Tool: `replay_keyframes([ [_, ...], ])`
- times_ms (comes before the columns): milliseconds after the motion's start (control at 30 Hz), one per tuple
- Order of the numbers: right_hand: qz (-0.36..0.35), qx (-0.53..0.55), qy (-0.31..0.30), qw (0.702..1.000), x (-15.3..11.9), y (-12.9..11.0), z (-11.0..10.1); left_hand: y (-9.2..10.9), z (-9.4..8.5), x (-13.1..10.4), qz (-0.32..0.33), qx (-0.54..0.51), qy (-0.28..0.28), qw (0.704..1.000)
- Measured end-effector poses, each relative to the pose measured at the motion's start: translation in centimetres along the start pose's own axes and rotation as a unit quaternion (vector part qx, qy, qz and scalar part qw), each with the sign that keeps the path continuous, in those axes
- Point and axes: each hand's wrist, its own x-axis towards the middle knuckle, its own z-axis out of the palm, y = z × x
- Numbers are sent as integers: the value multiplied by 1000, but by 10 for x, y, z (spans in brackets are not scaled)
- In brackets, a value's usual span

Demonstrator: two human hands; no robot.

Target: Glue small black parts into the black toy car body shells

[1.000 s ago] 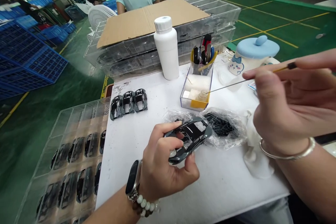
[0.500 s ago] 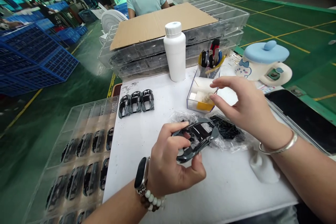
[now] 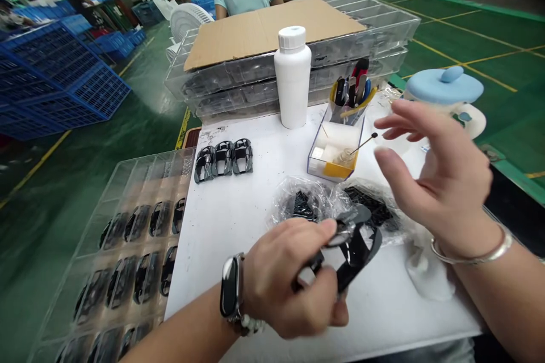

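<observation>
Drawn back from the thin black-knobbed stick point(image 3: 365, 143), which leaned seemingly for reach, the right hand point(image 3: 445, 164) hung half-open, empty; toward the white worktop's point(image 3: 383, 312) near edge, the left hand point(image 3: 289, 278) pinched up a glossy black plastic shell point(image 3: 356, 250).

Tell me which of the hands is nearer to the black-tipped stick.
Right. The right hand, open, has its fingertips just right of the black-tipped stick; the left hand is farther off, below left in the view, holding a car-shaped shell.
</observation>
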Motion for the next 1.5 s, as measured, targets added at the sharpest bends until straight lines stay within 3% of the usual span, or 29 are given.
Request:
replay_keyframes([
  [33,2,58,-3,998,-1,-2,-3,-1,-1,1,-47,-30,-4,998],
  [100,-9,168,-95,981,-4,-6,-9,-2,-3,3,-199,-110,7,974],
  [200,-42,225,-283,931,-7,-8,-14,-2,-5,6,-382,-233,27,894],
  [267,-39,211,-323,922,-9,-9,-13,-2,-5,6,-436,-291,27,851],
  [333,-20,206,-324,923,-10,-8,-10,-2,-4,6,-455,-325,24,829],
  [500,4,218,-356,909,-13,-10,-7,-4,-3,5,-473,-358,11,805],
  [633,5,228,-346,910,-15,-14,-6,-5,-4,4,-483,-384,-1,787],
  [1000,49,261,-343,901,-20,-21,-1,-4,1,-2,-478,-405,19,779],
  [1167,79,257,-342,900,-22,-22,-1,-5,6,-8,-509,-444,50,736],
  [1367,92,261,-325,904,-23,-23,4,-7,10,-9,-531,-458,58,710],
  [1500,111,257,-316,907,-25,-24,6,-5,10,-5,-566,-483,71,664],
])
